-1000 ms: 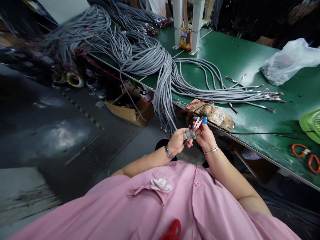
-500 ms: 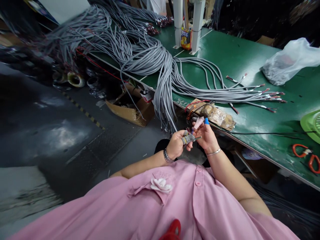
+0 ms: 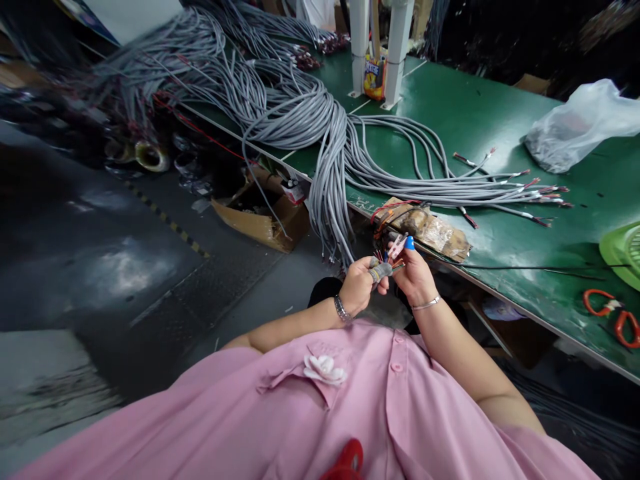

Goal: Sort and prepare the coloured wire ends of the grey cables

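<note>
My left hand (image 3: pixel 357 288), with grey coverings on its finger and thumb, is closed around a bunch of thin coloured wires (image 3: pixel 383 256). Their ends fan out above the fingers in red, blue and other colours. Close against it, my right hand (image 3: pixel 416 275) is closed, a blue cover on its thumb tip. A small pale pink piece (image 3: pixel 398 246) shows at its fingertips, beside the wires; whether it is a tool or a wrapped finger I cannot tell. Both hands are in front of the bench edge, below a tape-wrapped block (image 3: pixel 430 230).
Grey cables (image 3: pixel 300 120) lie in a thick pile along the green bench (image 3: pixel 470 100), some hanging over its edge. Orange-handled pliers (image 3: pixel 611 307), a green basket (image 3: pixel 623 250) and a plastic bag (image 3: pixel 575 127) are at right. A cardboard box (image 3: pixel 250 223) stands below.
The wire ends by my left hand are now more spread and show more colours. The pale pink piece has shifted slightly, and my left hand has moved a little to the right.
</note>
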Demonstrator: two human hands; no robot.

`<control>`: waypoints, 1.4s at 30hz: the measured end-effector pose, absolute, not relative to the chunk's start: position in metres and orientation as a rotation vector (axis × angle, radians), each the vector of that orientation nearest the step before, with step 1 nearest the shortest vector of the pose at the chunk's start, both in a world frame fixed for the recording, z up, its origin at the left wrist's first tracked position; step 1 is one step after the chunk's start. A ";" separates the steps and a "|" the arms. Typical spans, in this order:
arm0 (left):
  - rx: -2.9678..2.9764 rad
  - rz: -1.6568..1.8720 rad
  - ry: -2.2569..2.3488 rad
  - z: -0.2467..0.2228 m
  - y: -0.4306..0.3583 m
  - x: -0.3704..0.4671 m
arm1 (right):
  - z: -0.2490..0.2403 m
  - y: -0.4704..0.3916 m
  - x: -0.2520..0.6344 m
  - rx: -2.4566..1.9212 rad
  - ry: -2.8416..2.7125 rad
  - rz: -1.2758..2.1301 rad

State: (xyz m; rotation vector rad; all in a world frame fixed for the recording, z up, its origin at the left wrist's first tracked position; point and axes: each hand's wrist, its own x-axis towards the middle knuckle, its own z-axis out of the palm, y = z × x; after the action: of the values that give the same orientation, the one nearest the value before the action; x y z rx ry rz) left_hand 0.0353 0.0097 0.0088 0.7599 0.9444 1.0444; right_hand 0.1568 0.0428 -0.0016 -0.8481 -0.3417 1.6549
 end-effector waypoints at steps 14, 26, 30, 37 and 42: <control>0.895 1.066 1.004 -0.008 -0.005 0.017 | -0.005 0.002 0.179 -0.959 -0.892 1.738; 1.243 0.756 0.880 -0.001 0.007 0.000 | 0.005 0.000 0.171 -1.083 -1.205 1.441; 1.140 0.895 0.924 -0.005 0.004 0.001 | 0.006 0.002 0.165 -1.157 -1.166 1.429; 0.908 1.050 0.968 -0.012 0.001 0.015 | 0.002 -0.001 0.158 -1.182 -0.968 1.401; 0.842 1.077 0.908 -0.003 0.005 0.014 | -0.005 0.003 0.170 -1.044 -0.800 1.590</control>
State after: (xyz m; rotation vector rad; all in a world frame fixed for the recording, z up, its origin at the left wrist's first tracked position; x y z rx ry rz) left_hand 0.0143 0.0054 -0.0030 0.8417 0.9077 1.0768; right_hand 0.1698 0.0028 -0.0050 -1.0443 -0.8001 1.5902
